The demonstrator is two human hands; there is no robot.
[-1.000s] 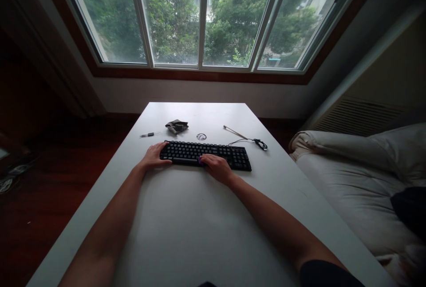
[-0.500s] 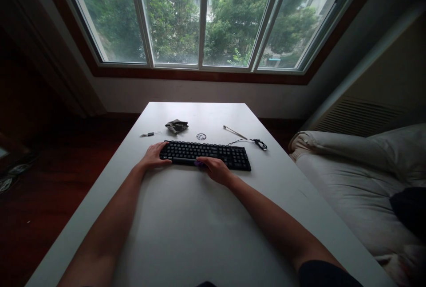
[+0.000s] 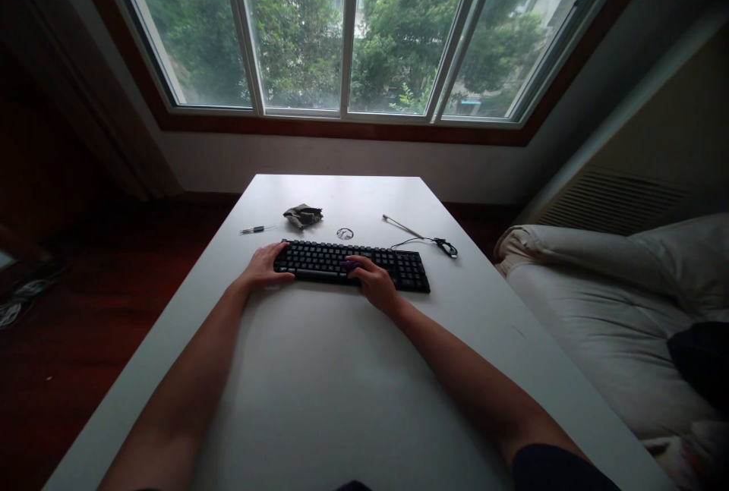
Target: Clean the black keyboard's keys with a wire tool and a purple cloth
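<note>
A black keyboard (image 3: 390, 267) lies across the middle of the white table (image 3: 319, 385). My left hand (image 3: 263, 267) grips its left end, fingers over the top and thumb along the front edge. My right hand (image 3: 373, 282) rests over the keys near the middle of the keyboard. Its fingers are pinched on a small purple thing (image 3: 350, 265) that touches the keys; I cannot make out what it is.
Behind the keyboard lie a crumpled grey cloth (image 3: 302, 215), a thin small tool (image 3: 254, 230), a round disc (image 3: 344, 234), a slim stick (image 3: 400, 226) and a black cable (image 3: 444, 246). A pale sofa (image 3: 598, 301) stands to the right. A large window (image 3: 347, 28) fills the far wall.
My right hand has moved from the keyboard's front edge up onto the keys, carrying the purple thing. My left hand and the keyboard have stayed put.
</note>
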